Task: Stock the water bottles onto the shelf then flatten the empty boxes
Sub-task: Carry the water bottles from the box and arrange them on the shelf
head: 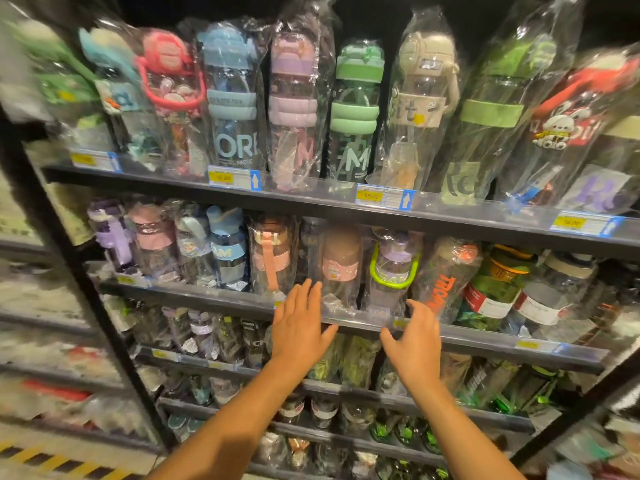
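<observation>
Grip wide on both sides, holding nothing: left hand (299, 327) and right hand (414, 344) spread before brown-capped water bottle (339, 268). It stood wrapped on second shelf (485, 336), between pink-strap bottle (272, 258) and lime-handled bottle (393, 268). Best: steady it upright from both sides, without toppling neighbours.

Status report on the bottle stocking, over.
Left hand open, right hand open, both empty, at the second shelf's front rail. Brown-capped bottle stands on that shelf between them. No boxes in view.
</observation>
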The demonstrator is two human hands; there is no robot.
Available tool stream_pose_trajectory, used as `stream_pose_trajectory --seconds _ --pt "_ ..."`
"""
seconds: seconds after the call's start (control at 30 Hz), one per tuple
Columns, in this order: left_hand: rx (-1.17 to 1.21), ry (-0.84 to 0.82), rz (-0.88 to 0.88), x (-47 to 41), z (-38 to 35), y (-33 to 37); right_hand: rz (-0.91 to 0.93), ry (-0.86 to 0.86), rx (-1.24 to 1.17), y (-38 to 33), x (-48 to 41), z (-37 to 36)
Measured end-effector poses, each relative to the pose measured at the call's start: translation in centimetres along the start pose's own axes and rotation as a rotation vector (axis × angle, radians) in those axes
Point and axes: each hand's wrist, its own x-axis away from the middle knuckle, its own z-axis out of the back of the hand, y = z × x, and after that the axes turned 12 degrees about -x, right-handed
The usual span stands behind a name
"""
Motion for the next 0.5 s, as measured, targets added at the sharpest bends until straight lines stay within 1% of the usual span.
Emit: stream_pose_trajectory --seconds 0.1,0.17,0.27,0.4,0.5 --pt "-0.14 0.059 -0.04 2.3 1.5 -0.9 0.156 -0.028 0.085 -1.2 1.6 0.4" --pt "-0.211 0.086 -0.028 3.6 2.4 -1.8 0.267 -0.054 0.145 -2.2 2.3 0.5" --pt "-0.278 0.105 0.017 5.2 3.7 -3.5 0.378 -0.086 0.173 -3.8 3.1 0.3" --pt "-0.327 0.121 0.078 6.4 5.1 -6.0 0.419 -0.118 0.175 -6.2 3.7 -0.3" --pt "-0.319 0.124 0.124 6.4 5.6 -7.8 0.439 -0.128 0.158 -7.8 3.7 -1.0"
